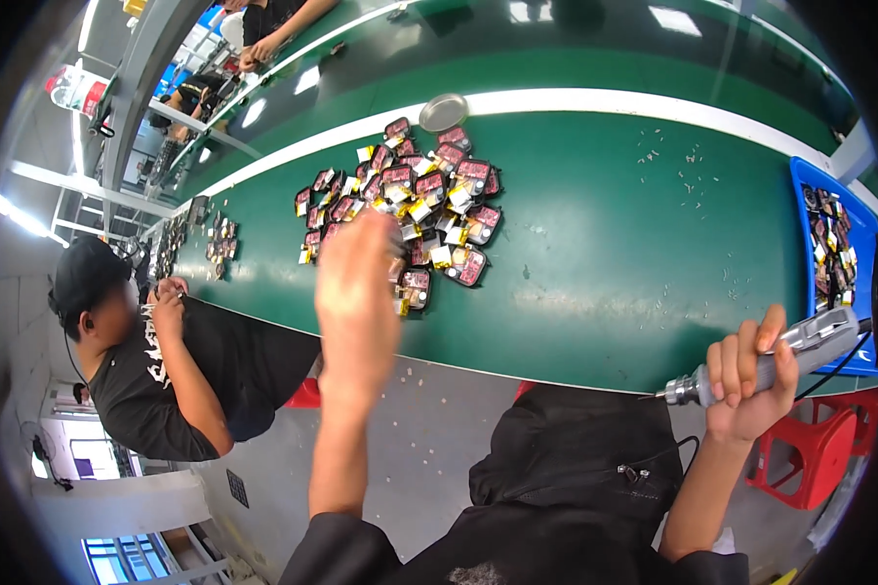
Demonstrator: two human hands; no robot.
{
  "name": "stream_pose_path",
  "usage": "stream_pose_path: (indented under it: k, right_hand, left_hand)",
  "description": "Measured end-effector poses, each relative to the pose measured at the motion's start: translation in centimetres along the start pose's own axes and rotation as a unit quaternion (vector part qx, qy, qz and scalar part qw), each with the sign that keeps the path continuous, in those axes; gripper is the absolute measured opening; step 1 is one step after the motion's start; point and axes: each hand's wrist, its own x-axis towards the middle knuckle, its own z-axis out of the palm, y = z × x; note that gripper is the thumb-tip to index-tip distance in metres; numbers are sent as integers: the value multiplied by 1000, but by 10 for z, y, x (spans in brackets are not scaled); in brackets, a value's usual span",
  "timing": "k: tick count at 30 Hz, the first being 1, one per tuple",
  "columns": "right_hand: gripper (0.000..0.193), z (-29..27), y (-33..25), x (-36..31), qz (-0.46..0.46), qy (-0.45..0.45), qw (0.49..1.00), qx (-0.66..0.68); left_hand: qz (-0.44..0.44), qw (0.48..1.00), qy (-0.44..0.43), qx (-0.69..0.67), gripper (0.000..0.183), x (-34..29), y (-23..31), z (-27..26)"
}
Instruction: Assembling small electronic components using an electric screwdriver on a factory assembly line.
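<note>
My right hand [746, 380] is wrapped round a grey electric screwdriver [821, 336] near the table's front edge. The tool's thin bit points left, and a black cable runs from its rear end. My left hand [356, 292] reaches forward over the near side of a heap of small black-cased electronic modules [473, 177]. These have pinkish-red faces and yellow and white tabs. Motion smears the left fingers, so whether they touch or grip a module cannot be seen. The modules lie on a green work table [576, 292].
A blue tray [863, 210] of similar parts stands at the right end. A round metal lid or dish [444, 112] sits behind the heap. Small pale bits [688, 175] are scattered on the table. A person in a black cap [93, 268] works at the left. Red stools [815, 453] stand below.
</note>
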Motion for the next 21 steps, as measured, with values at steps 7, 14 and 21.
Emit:
stream_pose_path:
  k: [7,14,21]
  right_hand:
    - [17,-3,8,-13,30,66,995,63]
    - [19,-7,11,-16,20,89,994,55]
    - [18,-10,8,-14,29,46,996,68]
  left_hand:
    - [-51,997,-36,55,34,21,-36,25]
    - [159,960,-132,-191,32,32,114,57]
    - [214,927,-212,-224,27,16,144,64]
